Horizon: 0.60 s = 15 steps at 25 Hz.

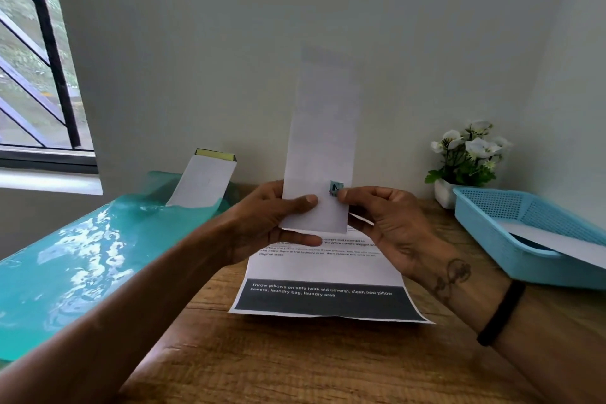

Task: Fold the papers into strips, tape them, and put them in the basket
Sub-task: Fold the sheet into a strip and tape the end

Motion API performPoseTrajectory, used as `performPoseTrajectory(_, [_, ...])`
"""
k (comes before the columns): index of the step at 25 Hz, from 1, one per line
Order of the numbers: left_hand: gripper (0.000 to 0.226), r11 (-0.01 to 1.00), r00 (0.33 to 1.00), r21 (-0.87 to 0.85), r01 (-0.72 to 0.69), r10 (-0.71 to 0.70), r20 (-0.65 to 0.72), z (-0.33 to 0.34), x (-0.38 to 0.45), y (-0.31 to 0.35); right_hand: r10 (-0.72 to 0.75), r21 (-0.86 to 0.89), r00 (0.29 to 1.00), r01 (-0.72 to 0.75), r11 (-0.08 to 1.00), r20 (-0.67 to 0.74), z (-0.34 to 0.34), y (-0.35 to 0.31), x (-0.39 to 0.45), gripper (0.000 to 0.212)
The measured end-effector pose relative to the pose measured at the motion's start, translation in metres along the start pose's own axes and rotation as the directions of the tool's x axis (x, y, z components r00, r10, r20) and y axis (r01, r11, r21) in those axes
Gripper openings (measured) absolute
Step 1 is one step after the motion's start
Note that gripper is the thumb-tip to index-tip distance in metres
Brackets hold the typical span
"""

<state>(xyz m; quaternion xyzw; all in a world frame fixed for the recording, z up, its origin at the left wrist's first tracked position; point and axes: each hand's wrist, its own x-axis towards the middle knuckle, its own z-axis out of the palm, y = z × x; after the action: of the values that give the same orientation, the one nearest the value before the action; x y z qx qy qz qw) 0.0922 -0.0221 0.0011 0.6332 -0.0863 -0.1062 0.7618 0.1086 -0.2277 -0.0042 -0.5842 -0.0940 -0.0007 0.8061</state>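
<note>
Two bare forearms reach in from the bottom corners over a brown wood-grain table (295,364), the right one wearing a thin black wristband (501,312) below a dark wrist tattoo. Just beyond, a printed white sheet of paper (324,276) lies flat on the table, a dark banner of white text across its near end; its far end is hidden behind the hands.

Above that sheet, both hands hold a long white folded paper strip (323,128) upright against the pale wall. The left hand (262,223) is clamped on the strip's lower left edge, thumb across the front and fingers behind. The right hand (390,226) is closed at the strip's right edge, thumb and forefinger pinching a small grey-blue piece of tape (335,188) against the paper.

To the left, a glossy turquoise plastic sheet (75,266) slopes across the table edge, and a second white folded strip (203,182) leans behind it, with a yellow-edged pad just above its top. At right, a light blue perforated plastic basket (498,236) sits on the table with a white folded paper (557,241) lying in it, one end over the rim. A small white pot of white artificial flowers (469,154) stands by the wall behind the basket. A barred window (36,53) fills the upper left.
</note>
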Motion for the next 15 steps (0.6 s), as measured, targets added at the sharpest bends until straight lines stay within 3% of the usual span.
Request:
performPoseTrajectory(7, [0.03,0.979,0.991,-0.196,-0.048,0.022,-0.129,-0.0015,0.0065,-0.0013,0.013,-0.135,1.0,-0.012,0.991,0.008,-0.0014,-0.0021,0.0005,0.012])
performPoseTrajectory(15, [0.02,0.979,0.988,-0.187,-0.087,0.06,-0.145,0.0028,0.0049,-0.0023,-0.035,-0.269,0.999,0.027,0.963,-0.025,-0.0006,0.0042,-0.0006,0.013])
